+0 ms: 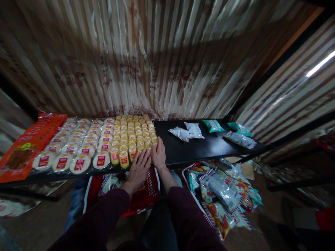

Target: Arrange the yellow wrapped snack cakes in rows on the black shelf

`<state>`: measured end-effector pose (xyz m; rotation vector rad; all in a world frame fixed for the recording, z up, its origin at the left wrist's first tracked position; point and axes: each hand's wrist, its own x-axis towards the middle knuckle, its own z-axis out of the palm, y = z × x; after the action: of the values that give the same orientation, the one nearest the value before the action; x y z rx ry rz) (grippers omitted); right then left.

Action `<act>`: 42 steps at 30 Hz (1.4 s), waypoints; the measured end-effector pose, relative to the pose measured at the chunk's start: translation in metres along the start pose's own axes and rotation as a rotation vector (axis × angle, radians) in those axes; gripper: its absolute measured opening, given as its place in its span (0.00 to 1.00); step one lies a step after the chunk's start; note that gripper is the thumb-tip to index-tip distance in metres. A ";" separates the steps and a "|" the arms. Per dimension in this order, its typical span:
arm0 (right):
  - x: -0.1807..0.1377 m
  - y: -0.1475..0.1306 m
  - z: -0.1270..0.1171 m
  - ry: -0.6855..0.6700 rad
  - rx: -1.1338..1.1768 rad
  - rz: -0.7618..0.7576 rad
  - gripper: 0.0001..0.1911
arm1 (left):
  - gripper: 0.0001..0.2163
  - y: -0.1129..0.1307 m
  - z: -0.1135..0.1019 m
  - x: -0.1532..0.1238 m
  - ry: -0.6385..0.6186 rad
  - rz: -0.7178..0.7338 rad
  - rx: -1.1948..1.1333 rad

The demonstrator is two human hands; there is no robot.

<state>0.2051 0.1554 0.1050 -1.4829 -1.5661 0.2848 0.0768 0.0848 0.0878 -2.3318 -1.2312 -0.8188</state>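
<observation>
Small yellow wrapped cakes (131, 134) stand in tight rows on a black shelf (199, 148). My left hand (140, 168) lies over the front right corner of these rows, fingers stretched out and touching the front packs. My right hand (158, 153) rests against the right side of the block, its fingers straight and pointing to the back. Neither hand visibly grips a pack, and both partly hide the corner cakes. Left of the yellow cakes are rows of round white wrapped cakes (81, 164) with red labels.
An orange snack bag (28, 143) lies at the shelf's left end. Silver packets (193, 130) and green packets (213, 126) lie on the right. Below are a red bag (150, 195) and a heap of snack packets (222, 190). Striped sheeting (157, 62) hangs behind.
</observation>
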 end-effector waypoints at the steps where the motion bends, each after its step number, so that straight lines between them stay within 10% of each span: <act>1: 0.000 0.000 0.001 0.000 0.004 0.004 0.31 | 0.20 0.000 0.000 0.001 0.000 -0.005 -0.004; 42: 0.001 -0.008 0.000 -0.047 -0.035 0.112 0.31 | 0.25 0.008 0.006 0.004 -0.044 -0.132 0.069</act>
<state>0.1993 0.1543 0.1111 -1.6044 -1.5338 0.3609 0.0867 0.0863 0.0851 -2.2445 -1.4213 -0.7573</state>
